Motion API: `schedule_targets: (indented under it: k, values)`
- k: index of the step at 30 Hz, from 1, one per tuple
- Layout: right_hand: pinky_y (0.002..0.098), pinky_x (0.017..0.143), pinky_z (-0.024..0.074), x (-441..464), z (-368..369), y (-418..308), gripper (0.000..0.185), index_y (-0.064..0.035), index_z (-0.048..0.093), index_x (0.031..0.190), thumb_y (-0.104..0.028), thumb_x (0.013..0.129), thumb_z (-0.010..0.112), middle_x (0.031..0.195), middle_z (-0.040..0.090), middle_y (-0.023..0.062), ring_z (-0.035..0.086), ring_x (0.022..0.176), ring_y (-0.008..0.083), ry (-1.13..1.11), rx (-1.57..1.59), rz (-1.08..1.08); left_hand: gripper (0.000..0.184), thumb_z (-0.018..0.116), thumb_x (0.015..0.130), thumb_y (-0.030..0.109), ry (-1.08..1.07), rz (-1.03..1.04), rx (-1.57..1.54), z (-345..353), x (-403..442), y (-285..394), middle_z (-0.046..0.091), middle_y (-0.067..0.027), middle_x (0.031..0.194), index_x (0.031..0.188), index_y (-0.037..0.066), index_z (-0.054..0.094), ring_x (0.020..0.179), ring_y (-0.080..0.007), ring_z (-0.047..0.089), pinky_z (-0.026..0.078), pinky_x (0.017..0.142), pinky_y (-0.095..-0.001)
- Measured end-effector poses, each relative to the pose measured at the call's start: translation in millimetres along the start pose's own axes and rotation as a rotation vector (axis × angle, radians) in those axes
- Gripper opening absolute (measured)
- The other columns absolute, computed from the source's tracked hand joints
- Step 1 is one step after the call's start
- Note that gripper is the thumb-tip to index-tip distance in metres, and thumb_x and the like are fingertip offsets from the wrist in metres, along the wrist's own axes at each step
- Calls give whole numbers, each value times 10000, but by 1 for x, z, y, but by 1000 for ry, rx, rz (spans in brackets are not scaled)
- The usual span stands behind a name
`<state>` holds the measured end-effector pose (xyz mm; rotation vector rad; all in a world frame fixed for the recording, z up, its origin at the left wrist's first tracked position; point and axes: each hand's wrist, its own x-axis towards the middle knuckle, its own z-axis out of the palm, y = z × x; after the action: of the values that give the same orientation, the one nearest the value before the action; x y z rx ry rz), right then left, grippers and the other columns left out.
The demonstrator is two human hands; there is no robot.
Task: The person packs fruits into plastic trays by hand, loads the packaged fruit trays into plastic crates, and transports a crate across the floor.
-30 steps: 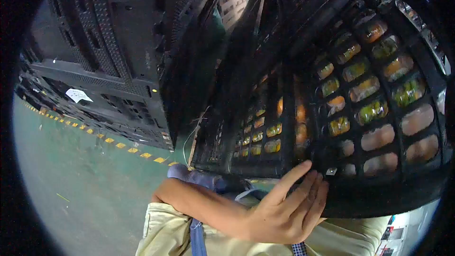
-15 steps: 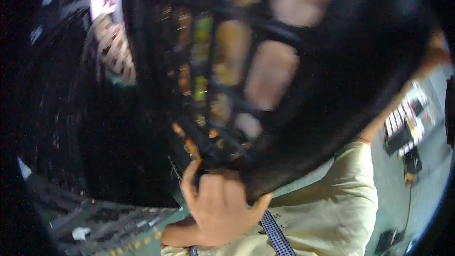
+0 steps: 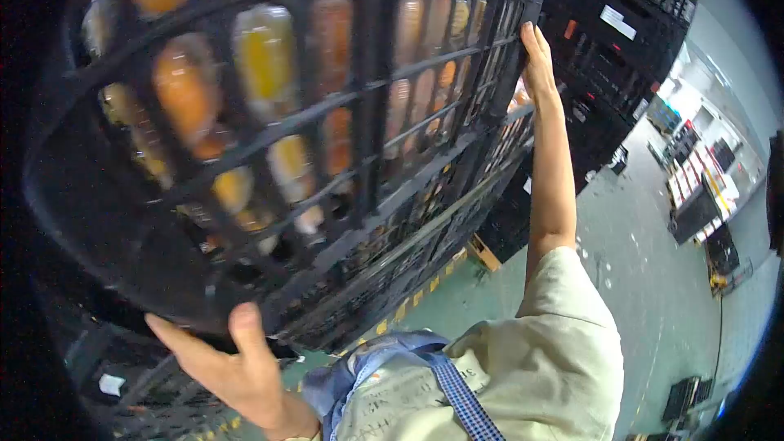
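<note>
A black slotted plastic crate fills the upper left, close to my head. Wrapped orange, yellow and pinkish items show through its slots. Below its near lower corner is my left hand, thumb raised and fingers stretched out along the edge. My right arm reaches forward, and my right hand lies with straight fingers against the crate's far end. Part of that hand is hidden by the crate. More slotted crate wall, also with items inside, continues underneath.
Tall stacked black crates with white labels stand beyond my right hand. A wooden pallet sits low by the stack, near yellow floor markings. Other crates are at lower left. Loaded goods stand across the green floor.
The crate has swung from overhead, where it blocked most of the view, to the upper left. My left hand has moved left and spread its thumb; my right hand now shows at the far end.
</note>
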<state>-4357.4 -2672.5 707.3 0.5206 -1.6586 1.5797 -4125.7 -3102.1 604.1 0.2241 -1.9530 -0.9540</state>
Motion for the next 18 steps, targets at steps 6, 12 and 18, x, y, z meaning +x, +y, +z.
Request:
schedule_targets:
  k: [6, 12, 18]
  values:
    - [237, 647, 418, 19, -11, 24, 300, -12, 612, 933, -308, 905, 573, 813, 590, -13, 512, 710, 88, 16, -34, -100, 591, 561, 905, 335, 383, -2, 34, 59, 14, 29, 517, -209, 1229, 1272, -101, 406, 1081, -259, 504, 364, 957, -334]
    - [233, 675, 410, 24, -11, 23, 278, 13, 617, 883, -263, 899, 582, 812, 603, -4, 500, 730, 84, 65, -189, -234, 473, 561, 909, 299, 449, 52, -63, 64, 15, 19, 588, -173, 1119, 1175, -87, 493, 982, -234, 537, 394, 896, -319]
    - [221, 692, 400, 29, -10, 19, 283, 15, 612, 918, -266, 902, 582, 823, 599, 0, 501, 750, 79, 25, -126, -212, 500, 541, 926, 257, 450, 28, -20, 62, 15, 16, 558, -182, 1138, 1235, -115, 415, 1061, -211, 518, 375, 948, -300]
